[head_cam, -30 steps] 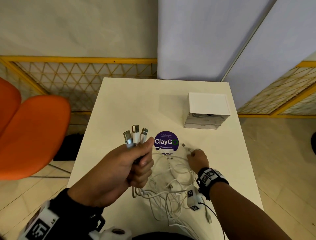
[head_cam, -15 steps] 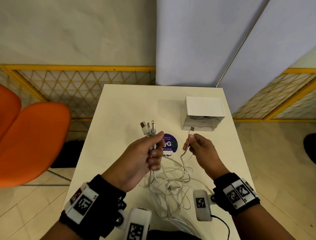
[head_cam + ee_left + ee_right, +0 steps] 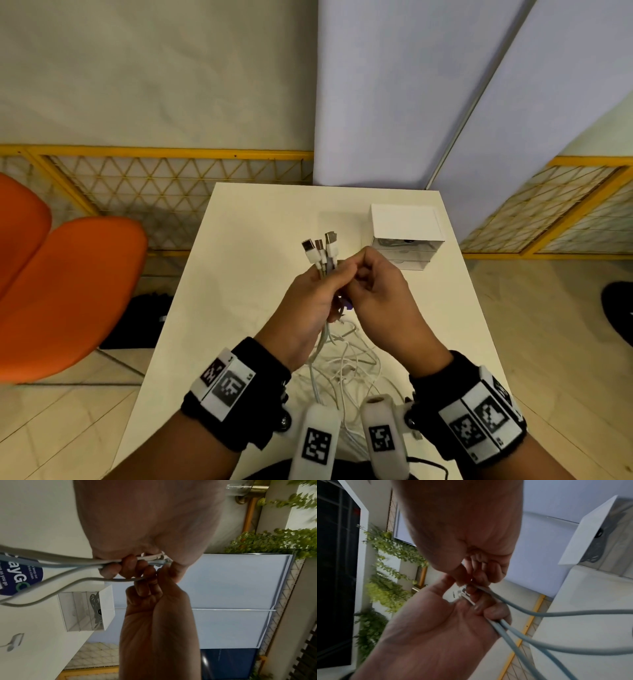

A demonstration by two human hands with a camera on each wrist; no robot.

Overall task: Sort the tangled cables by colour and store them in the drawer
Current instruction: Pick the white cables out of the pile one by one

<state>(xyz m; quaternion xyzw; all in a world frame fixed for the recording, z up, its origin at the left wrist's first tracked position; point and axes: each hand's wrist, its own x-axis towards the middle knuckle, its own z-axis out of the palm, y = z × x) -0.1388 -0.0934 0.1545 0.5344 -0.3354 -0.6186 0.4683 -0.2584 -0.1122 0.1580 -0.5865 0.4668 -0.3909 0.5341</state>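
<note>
My left hand (image 3: 318,294) grips a bundle of white cables (image 3: 322,260) above the table, their three USB plugs pointing up and away. My right hand (image 3: 368,281) is pressed against it from the right and pinches one more white cable end (image 3: 120,580) beside the bundle. The cables hang down into a loose white tangle (image 3: 346,370) on the table between my wrists. The white drawer unit (image 3: 404,226) stands at the table's far right; its clear top drawer holds a dark cable (image 3: 96,609). In the right wrist view my left hand (image 3: 436,622) clasps the cables (image 3: 539,614).
The white table (image 3: 246,274) bears a purple round sticker (image 3: 17,580), mostly hidden under my hands in the head view. An orange chair (image 3: 68,291) stands to the left, a yellow mesh fence (image 3: 154,178) behind, and pale panels (image 3: 394,85) at the back.
My right hand picked a cable end off the table, raised it and brought it left against the bundle. My left hand has shifted towards the middle, and the two hands now touch.
</note>
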